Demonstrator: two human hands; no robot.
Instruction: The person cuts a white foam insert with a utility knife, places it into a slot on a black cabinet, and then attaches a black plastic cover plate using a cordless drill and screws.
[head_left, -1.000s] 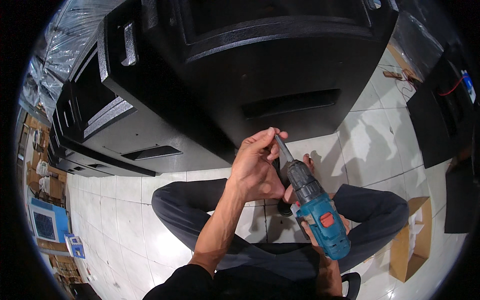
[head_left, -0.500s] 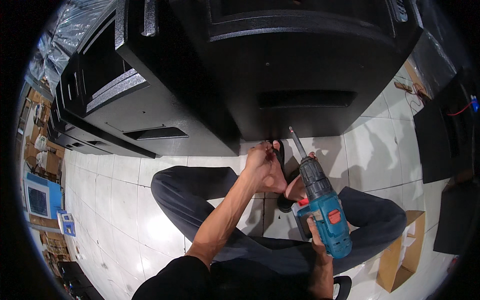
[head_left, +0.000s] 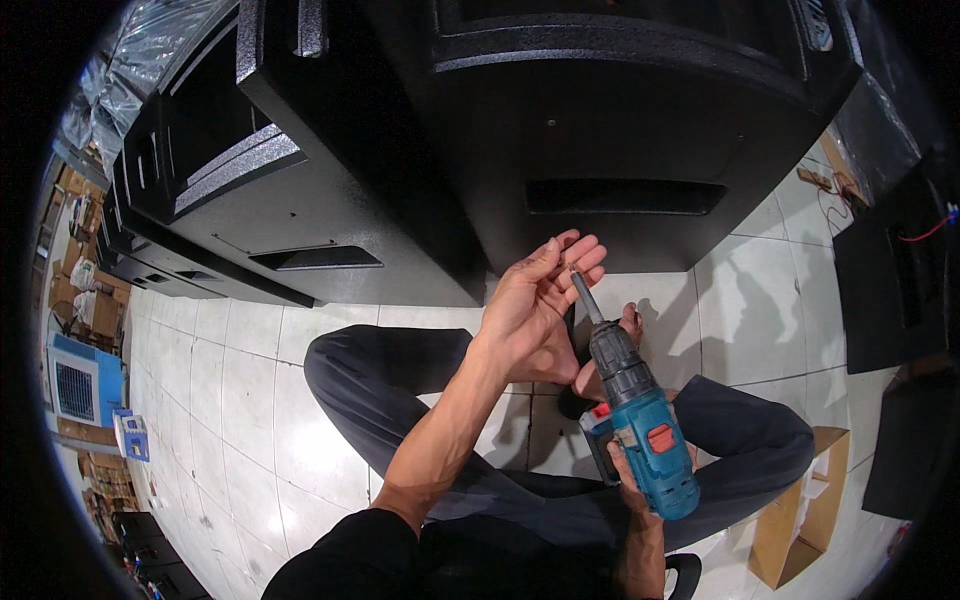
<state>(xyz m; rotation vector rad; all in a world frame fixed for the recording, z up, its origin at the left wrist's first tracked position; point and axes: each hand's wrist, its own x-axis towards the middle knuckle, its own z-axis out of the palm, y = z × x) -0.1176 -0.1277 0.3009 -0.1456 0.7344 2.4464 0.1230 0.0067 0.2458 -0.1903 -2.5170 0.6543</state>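
Observation:
My right hand [head_left: 632,478] is wrapped round the grip of a teal and black cordless drill [head_left: 655,440]. Its long bit [head_left: 587,296] points up and away from me, toward the black cabinet. My left hand [head_left: 545,290] is turned palm up at the bit's tip, fingers partly stretched and slightly curled. Something small and dark may lie at the tip by those fingers; it is too small to make out. Just beyond the hands stands a large black cabinet [head_left: 620,240] with a slot-shaped recess [head_left: 625,197] in its face.
More black cabinets [head_left: 330,215] stand in a row to the left. At the right are black panels [head_left: 890,270] with a red wire. An open cardboard box [head_left: 800,510] sits by my right knee. A blue and white unit [head_left: 85,390] stands far left on the tiled floor.
My left hand has lifted from beside my foot to the bit's tip and turned palm up, its fingers opening out. The drill has shifted slightly, still in my right hand.

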